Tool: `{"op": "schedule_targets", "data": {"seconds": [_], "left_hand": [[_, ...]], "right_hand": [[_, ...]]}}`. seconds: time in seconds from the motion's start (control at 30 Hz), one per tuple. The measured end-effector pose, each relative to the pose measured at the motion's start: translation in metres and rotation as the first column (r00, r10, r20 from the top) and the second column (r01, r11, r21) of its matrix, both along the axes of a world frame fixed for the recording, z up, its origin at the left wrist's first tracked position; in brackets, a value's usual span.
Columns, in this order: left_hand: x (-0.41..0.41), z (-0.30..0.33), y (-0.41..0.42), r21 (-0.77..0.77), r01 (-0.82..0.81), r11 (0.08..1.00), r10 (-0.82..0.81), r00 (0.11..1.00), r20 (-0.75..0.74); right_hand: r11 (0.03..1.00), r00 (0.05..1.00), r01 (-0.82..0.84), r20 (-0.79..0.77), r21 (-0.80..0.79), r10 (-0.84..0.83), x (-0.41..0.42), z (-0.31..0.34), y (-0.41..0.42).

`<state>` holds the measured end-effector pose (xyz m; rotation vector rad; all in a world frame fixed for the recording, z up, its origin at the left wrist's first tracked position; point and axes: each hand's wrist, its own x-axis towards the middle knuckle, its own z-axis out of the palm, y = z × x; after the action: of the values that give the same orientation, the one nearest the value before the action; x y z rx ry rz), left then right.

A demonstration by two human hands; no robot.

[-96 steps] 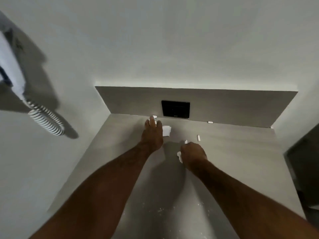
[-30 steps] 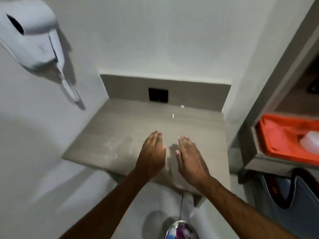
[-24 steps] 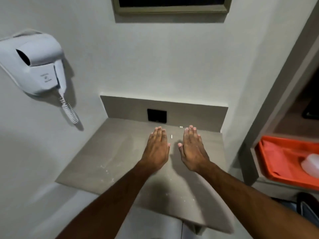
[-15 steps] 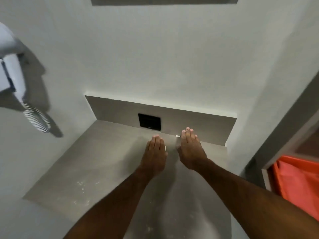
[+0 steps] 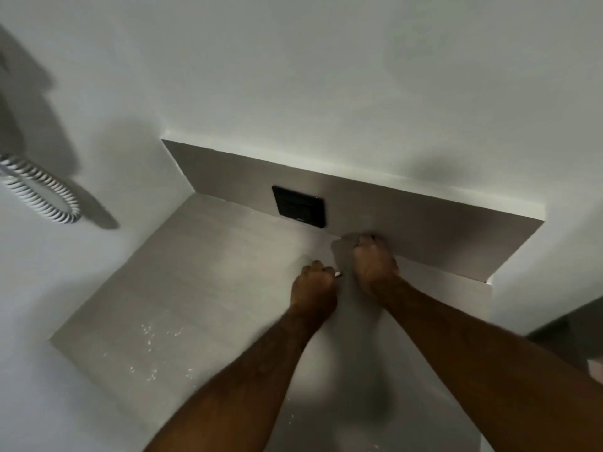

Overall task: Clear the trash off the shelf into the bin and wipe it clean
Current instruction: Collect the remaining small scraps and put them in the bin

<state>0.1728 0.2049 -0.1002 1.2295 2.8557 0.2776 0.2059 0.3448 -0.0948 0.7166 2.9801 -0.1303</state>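
The grey shelf (image 5: 202,288) fills a wall niche. My left hand (image 5: 314,290) rests on it near the middle with the fingers curled in. A small white scrap (image 5: 338,274) pokes out at its fingertips. My right hand (image 5: 375,264) is just to the right and farther back, fist-like, with its fingertips pressed where the shelf meets the grey back panel (image 5: 424,233). Whatever lies under those fingers is hidden. Fine white crumbs (image 5: 153,350) are scattered over the shelf's front left part. No bin or cloth is in view.
A black wall plate (image 5: 298,207) sits in the back panel just left of my right hand. A white coiled cord (image 5: 42,197) hangs on the left wall. White walls close in the shelf on both sides, and a dark furniture edge (image 5: 574,334) shows at the right.
Both hands went from flat with straight fingers to curled. The left closed at the white scrap, the right at the back edge where a small white bit lay. The view tilted down.
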Motion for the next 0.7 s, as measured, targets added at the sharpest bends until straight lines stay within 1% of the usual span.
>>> {"op": "schedule_targets", "data": {"seconds": [0.07, 0.1, 0.2, 0.3, 0.33, 0.4, 0.43, 0.47, 0.5, 0.53, 0.57, 0.6, 0.63, 0.7], "left_hand": [[-0.003, -0.001, 0.002, 0.017, -0.024, 1.000, 0.024, 1.000, 0.014], [-0.004, -0.002, 0.003, 0.026, -0.033, 0.999, 0.032, 0.999, 0.025], [0.002, -0.004, -0.006, 0.033, -0.053, 0.998, 0.051, 0.997, 0.061], [0.031, 0.001, -0.037, 0.035, -0.072, 0.997, 0.069, 0.995, 0.070], [0.045, 0.006, -0.051, 0.061, -0.066, 0.996, 0.063, 0.996, 0.056], [0.076, 0.020, -0.081, 0.151, -0.060, 0.987, 0.059, 0.998, 0.012], [0.093, 0.028, -0.099, 0.218, -0.082, 0.973, 0.085, 0.996, -0.003], [0.111, 0.033, -0.120, 0.286, -0.111, 0.952, 0.116, 0.993, -0.002], [0.130, 0.035, -0.145, 0.373, -0.134, 0.918, 0.146, 0.989, -0.005], [0.147, 0.037, -0.170, 0.463, -0.139, 0.875, 0.162, 0.987, -0.010], [0.167, 0.035, -0.200, 0.546, -0.130, 0.827, 0.161, 0.987, -0.009], [0.188, 0.029, -0.231, 0.597, -0.119, 0.793, 0.154, 0.988, -0.008], [0.210, 0.018, -0.264, 0.597, -0.119, 0.793, 0.143, 0.990, 0.008], [0.249, -0.016, -0.322, 0.524, -0.166, 0.836, 0.137, 0.986, 0.094]], "right_hand": [[0.999, 0.999, 0.035, -0.041, -0.006, -0.035, -0.002, 0.003, 0.000], [0.998, 0.998, 0.056, -0.036, -0.008, -0.056, -0.001, 0.006, 0.001], [0.996, 0.997, 0.078, 0.016, -0.044, -0.077, 0.008, 0.007, 0.005], [0.995, 0.994, 0.095, 0.053, -0.025, -0.094, 0.033, 0.015, -0.017], [0.994, 0.994, 0.101, 0.052, -0.028, -0.100, 0.044, 0.018, -0.028], [0.985, 0.990, 0.133, 0.062, -0.109, -0.127, 0.071, 0.024, -0.057], [0.975, 0.989, 0.149, 0.046, -0.163, -0.143, 0.089, 0.030, -0.076], [0.961, 0.986, 0.160, -0.002, -0.226, -0.165, 0.110, 0.032, -0.098], [0.947, 0.979, 0.156, -0.085, -0.280, -0.187, 0.135, 0.029, -0.122], [0.936, 0.955, 0.127, -0.213, -0.329, -0.204, 0.162, 0.025, -0.148], [0.922, 0.911, 0.080, -0.347, -0.380, -0.222, 0.192, 0.019, -0.181], [0.903, 0.860, 0.016, -0.454, -0.429, -0.231, 0.222, 0.012, -0.217], [0.880, 0.834, -0.045, -0.503, -0.472, -0.227, 0.251, 0.002, -0.254], [0.821, 0.860, -0.101, -0.464, -0.562, -0.212, 0.301, -0.030, -0.317]]}}
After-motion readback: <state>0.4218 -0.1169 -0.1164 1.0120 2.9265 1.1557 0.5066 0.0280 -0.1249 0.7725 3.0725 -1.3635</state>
